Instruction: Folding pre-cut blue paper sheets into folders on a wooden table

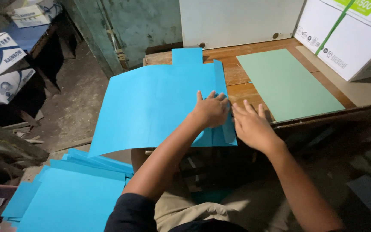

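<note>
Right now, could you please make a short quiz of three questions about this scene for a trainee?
1. True or false: the left hand lies flat on the blue sheet.
2. Which colour is the sheet lying on the wooden table to the right? A) red B) green C) yellow
3. Fill in: the folded strip runs along the blue sheet's ____ edge.

Key:
1. True; its fingers press near the fold.
2. B.
3. Right; the right hand is beside it.
</note>
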